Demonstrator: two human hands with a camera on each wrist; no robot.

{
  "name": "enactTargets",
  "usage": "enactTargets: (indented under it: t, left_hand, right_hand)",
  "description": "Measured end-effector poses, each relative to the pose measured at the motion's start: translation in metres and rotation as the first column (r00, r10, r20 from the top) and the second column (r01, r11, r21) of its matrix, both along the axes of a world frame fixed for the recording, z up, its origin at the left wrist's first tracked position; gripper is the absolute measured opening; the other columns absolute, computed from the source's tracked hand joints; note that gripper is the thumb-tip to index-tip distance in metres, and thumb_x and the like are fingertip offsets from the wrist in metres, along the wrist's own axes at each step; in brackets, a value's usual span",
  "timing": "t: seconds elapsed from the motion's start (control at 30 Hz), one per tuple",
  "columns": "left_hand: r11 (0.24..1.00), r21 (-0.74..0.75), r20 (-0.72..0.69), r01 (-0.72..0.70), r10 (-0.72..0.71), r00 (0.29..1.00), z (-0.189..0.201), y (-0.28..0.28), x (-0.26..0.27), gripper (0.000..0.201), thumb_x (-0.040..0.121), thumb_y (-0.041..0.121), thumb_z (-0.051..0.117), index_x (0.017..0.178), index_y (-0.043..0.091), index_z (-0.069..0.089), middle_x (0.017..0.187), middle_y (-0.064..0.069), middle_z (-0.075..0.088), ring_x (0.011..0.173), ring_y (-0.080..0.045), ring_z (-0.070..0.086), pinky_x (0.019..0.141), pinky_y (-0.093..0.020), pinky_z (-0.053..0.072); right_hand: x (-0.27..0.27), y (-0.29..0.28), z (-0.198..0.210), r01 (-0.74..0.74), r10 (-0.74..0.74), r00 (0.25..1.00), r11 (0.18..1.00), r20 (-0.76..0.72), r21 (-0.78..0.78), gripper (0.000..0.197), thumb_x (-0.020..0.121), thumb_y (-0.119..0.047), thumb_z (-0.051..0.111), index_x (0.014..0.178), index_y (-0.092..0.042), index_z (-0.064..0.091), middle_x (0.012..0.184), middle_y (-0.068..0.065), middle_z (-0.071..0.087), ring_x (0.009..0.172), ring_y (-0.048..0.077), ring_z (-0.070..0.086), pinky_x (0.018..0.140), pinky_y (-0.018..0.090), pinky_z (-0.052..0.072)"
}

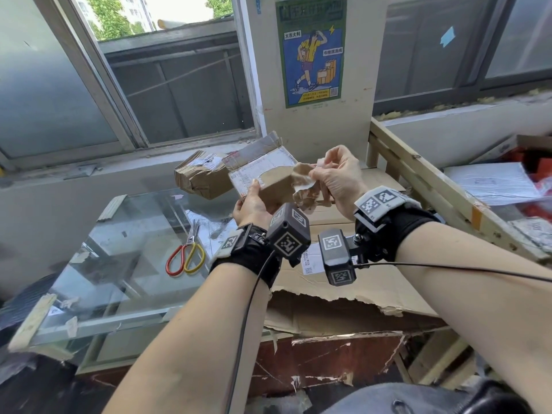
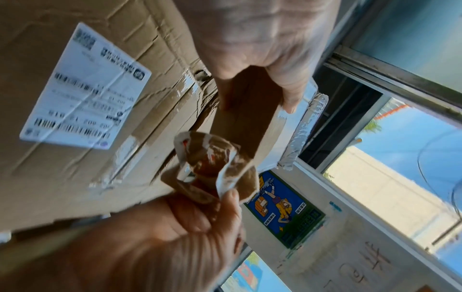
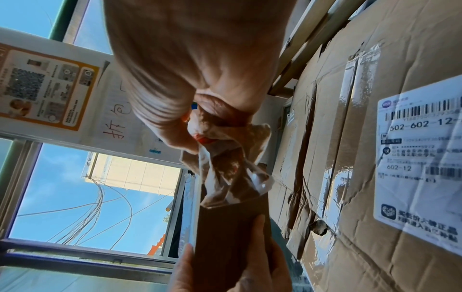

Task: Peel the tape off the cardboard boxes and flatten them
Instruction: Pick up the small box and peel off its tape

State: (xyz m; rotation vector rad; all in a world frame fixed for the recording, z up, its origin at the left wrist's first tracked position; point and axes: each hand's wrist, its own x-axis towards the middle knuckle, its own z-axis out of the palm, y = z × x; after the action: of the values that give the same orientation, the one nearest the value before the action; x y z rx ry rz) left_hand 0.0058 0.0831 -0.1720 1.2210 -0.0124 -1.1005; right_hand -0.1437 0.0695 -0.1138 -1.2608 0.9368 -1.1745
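While I am watching remotely, the left hand [image 1: 252,204] is gripping a small cardboard box [image 1: 270,182] above the flattened cardboard [image 1: 352,282] beside a glass counter [image 1: 119,264]; the right hand [image 1: 337,180] is pinching crumpled tape [image 1: 304,186], apparently still attached, below a window [image 1: 167,70] and wall poster [image 1: 312,49].

We saw daylight through sliding windows [image 1: 167,70], a poster [image 1: 312,52] on the pale wall, a glass counter [image 1: 98,264], a wooden rack [image 1: 418,177] at right.
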Motion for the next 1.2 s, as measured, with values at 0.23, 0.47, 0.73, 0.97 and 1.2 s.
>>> enactTargets:
  t: [0.23,0.47,0.73,0.97,1.2]
  left_hand:
    - [0.985,-0.107,-0.036,-0.138,0.135,0.99,0.033,0.021,-0.009,0.073,0.073,0.028,0.083,0.133,0.013,0.046,0.125,-0.018,0.058,0.106,-0.038,0.062,0.061,-0.049,0.058]
    - [0.943,-0.226,-0.01,-0.244,0.248,0.969,0.049,0.031,-0.014,0.069,0.08,0.012,0.077,0.138,0.018,0.04,0.126,-0.009,0.054,0.09,-0.022,0.058,0.089,-0.056,0.053]
    - [0.938,-0.318,0.105,-0.137,0.179,0.978,0.033,0.035,-0.013,0.07,0.08,0.007,0.076,0.136,0.022,0.038,0.117,-0.004,0.059,0.1,-0.023,0.062,0.093,-0.051,0.052]
    - [0.931,-0.35,0.087,-0.099,0.138,0.987,0.036,0.033,-0.015,0.096,0.07,0.017,0.085,0.144,0.024,0.025,0.13,-0.012,0.055,0.117,-0.026,0.057,0.1,-0.05,0.047]
    - [0.972,-0.235,0.09,0.01,0.012,0.996,0.048,0.035,-0.027,0.039,0.075,0.024,0.081,0.105,0.015,0.058,0.08,-0.004,0.072,0.054,-0.015,0.068,0.052,-0.028,0.052]
  right_hand:
    - [0.0,0.005,0.002,-0.216,0.212,0.976,0.968,0.05,0.127,0.028,0.095,-0.004,0.043,0.099,-0.014,0.068,0.086,0.011,0.065,0.055,0.017,0.06,0.049,0.028,0.045]
    - [-0.001,-0.004,-0.008,-0.258,0.248,0.965,0.954,0.079,0.155,0.062,0.084,-0.046,0.063,0.139,-0.03,0.04,0.122,0.006,0.056,0.102,0.027,0.064,0.08,0.046,0.056]
    - [0.0,-0.016,0.004,-0.092,0.14,0.94,0.982,-0.312,0.164,0.064,0.079,-0.063,0.06,0.085,0.0,0.064,0.082,0.016,0.065,0.076,0.029,0.059,0.084,0.048,0.052]
    - [0.006,-0.016,-0.007,-0.172,0.2,0.898,0.979,-0.391,0.107,0.021,0.09,-0.023,0.064,0.075,-0.009,0.06,0.085,0.019,0.064,0.058,0.023,0.058,0.042,0.027,0.046]
    - [0.017,-0.003,0.0,-0.251,0.247,0.933,0.968,-0.262,0.018,0.014,0.089,-0.013,0.064,0.076,-0.011,0.058,0.079,0.011,0.063,0.067,0.023,0.062,0.056,0.039,0.057]
